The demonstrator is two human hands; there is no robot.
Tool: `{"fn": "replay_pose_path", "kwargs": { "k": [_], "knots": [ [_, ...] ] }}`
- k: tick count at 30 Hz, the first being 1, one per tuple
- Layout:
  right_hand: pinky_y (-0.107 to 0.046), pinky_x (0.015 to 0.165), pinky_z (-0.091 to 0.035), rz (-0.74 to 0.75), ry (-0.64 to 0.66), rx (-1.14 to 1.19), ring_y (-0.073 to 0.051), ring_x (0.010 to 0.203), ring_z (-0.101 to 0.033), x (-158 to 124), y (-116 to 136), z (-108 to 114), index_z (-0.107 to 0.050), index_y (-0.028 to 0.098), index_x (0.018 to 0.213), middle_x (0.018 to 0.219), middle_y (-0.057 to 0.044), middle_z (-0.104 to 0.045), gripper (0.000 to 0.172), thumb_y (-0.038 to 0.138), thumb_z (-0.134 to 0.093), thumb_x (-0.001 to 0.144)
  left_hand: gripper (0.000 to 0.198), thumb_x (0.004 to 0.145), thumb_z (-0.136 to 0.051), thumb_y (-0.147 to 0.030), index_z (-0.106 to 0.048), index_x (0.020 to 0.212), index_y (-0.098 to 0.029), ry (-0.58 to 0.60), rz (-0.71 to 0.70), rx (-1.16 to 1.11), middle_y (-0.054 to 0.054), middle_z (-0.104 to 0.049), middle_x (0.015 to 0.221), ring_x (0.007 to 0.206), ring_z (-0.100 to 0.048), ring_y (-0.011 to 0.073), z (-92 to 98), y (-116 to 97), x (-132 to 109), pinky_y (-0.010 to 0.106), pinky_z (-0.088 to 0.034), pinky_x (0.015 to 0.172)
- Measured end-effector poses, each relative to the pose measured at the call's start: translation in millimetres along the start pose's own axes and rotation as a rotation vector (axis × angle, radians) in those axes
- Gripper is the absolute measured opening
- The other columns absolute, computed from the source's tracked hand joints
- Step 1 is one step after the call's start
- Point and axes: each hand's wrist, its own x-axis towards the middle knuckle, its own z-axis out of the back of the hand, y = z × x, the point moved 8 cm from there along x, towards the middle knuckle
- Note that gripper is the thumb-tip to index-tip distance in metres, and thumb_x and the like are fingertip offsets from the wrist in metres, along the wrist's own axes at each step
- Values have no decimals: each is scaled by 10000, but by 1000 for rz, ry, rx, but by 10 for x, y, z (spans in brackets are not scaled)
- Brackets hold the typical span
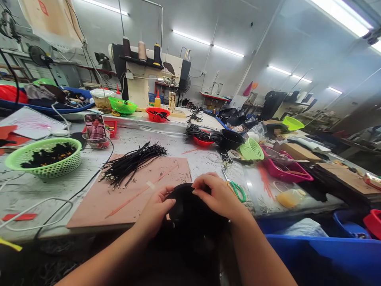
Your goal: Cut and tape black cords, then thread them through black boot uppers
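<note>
A black piece (190, 206), too dark to make out in detail, is held upright between my two hands at the near edge of the table. My left hand (156, 208) pinches its upper left edge. The fingers of my right hand (216, 196) are closed on its upper right edge. Behind them lies a pink board (131, 206), bearing a bundle of thin black strips (132, 161) with pale ends. Green-handled scissors (238, 191) rest just beyond my right hand.
A light green basket (50, 171) and a propped phone (95, 126) stand at the left. Red bowls (203, 142), a magenta tray (285, 171) and a blue bin (327, 254) are at centre and right. A sewing machine (138, 87) stands behind.
</note>
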Motion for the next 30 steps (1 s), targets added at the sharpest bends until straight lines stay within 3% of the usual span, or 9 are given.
{"fn": "replay_pose_path", "kwargs": {
  "k": [12, 17, 21, 30],
  "knots": [
    [-306, 727, -423, -12, -2, 13, -166, 774, -520, 11, -22, -26, -577, 206, 769, 701, 8, -600, 111, 98, -583, 747, 273, 558, -658, -147, -585, 820, -155, -16, -29, 9, -6, -654, 681, 540, -572, 116, 31, -14, -23, 220, -446, 530],
    [-310, 725, -430, -19, -7, 12, -169, 782, -526, 8, -21, -16, -575, 209, 767, 711, 4, -604, 114, 97, -573, 744, 335, 539, -609, -110, -586, 869, -159, 27, 39, -73, -24, -621, 587, 471, -536, 101, 16, 52, -24, 187, -389, 444],
    [-316, 733, -433, -6, 2, 11, -166, 770, -528, 3, -3, -13, -573, 210, 762, 714, 4, -599, 112, 99, -566, 744, 363, 493, -570, -97, -575, 849, -166, -9, 125, -180, -42, -589, 532, 422, -506, 93, 27, 100, -34, 172, -353, 396],
    [-313, 720, -434, -6, 6, -2, -168, 769, -526, -5, -8, -15, -577, 210, 769, 707, 5, -593, 130, 84, -569, 736, 381, 512, -559, -84, -583, 885, -158, 0, 135, -197, -33, -610, 585, 471, -537, 98, 26, 122, -47, 183, -393, 442]
  ]
}}
